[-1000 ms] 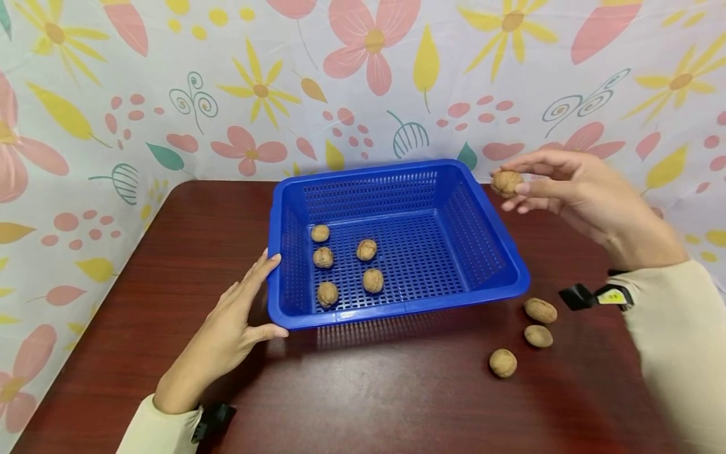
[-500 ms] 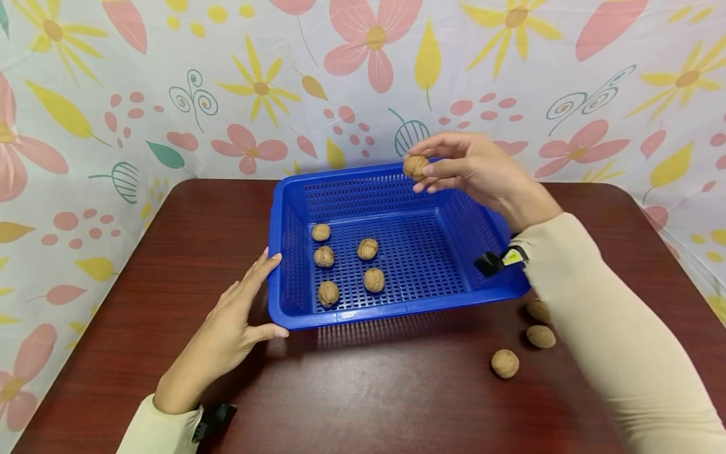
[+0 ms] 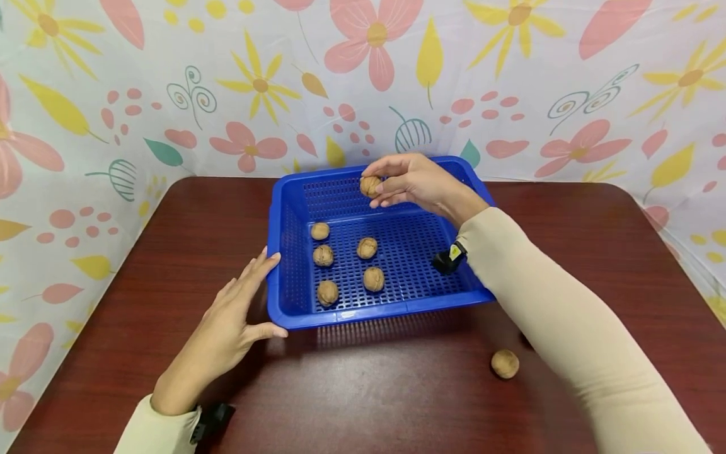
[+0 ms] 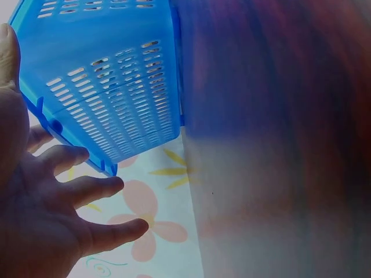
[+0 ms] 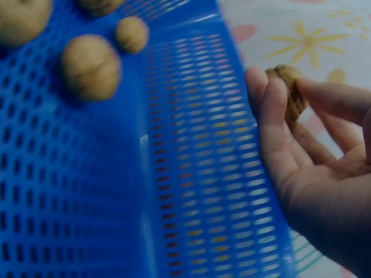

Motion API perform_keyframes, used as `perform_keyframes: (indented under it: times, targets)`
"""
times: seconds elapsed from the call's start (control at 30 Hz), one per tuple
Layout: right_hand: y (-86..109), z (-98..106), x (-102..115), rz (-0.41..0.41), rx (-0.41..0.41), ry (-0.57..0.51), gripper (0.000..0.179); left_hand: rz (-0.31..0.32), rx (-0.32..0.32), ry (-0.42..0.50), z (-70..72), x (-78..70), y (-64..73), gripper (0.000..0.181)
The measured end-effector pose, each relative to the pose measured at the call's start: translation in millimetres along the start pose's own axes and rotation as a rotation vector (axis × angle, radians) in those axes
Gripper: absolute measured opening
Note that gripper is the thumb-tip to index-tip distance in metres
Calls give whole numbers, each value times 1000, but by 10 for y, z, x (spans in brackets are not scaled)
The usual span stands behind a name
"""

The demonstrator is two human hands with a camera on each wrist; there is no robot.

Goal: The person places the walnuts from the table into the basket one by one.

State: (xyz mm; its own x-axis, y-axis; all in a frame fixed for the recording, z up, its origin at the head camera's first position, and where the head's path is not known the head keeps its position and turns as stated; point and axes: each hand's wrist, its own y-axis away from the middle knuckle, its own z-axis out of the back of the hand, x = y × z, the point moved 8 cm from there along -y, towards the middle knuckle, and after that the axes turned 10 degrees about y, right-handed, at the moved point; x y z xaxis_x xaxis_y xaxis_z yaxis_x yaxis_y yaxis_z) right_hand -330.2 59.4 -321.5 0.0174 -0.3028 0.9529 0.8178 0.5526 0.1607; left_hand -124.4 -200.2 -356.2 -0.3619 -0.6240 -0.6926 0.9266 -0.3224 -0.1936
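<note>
Simply a roundish, brown, ridged walnut

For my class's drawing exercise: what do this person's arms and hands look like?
Plain cream sleeves reach both wrists, each wearing a black strapped device; a yellow label shows on the right one. The left hand and right hand are ungloved.

There are no words or numbers clear enough to read. A little yellow tag sits on the black band at the end of the right sleeve, but it is too tiny and fuzzy to tell what it says.
</note>
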Motion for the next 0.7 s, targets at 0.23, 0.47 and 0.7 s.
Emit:
perform_keyframes:
  times: [0.23, 0.47, 0.7]
  targets:
    - [-84, -158, -208, -59, 78, 40, 35, -8, -15, -20, 41, -34, 6, 99]
    - [-180, -268, -447, -129, 111, 52, 38, -4, -13, -21, 37, -29, 4, 99]
    - [-231, -302, -579, -153, 139, 140, 39, -20, -15, -23, 19, -25, -1, 98]
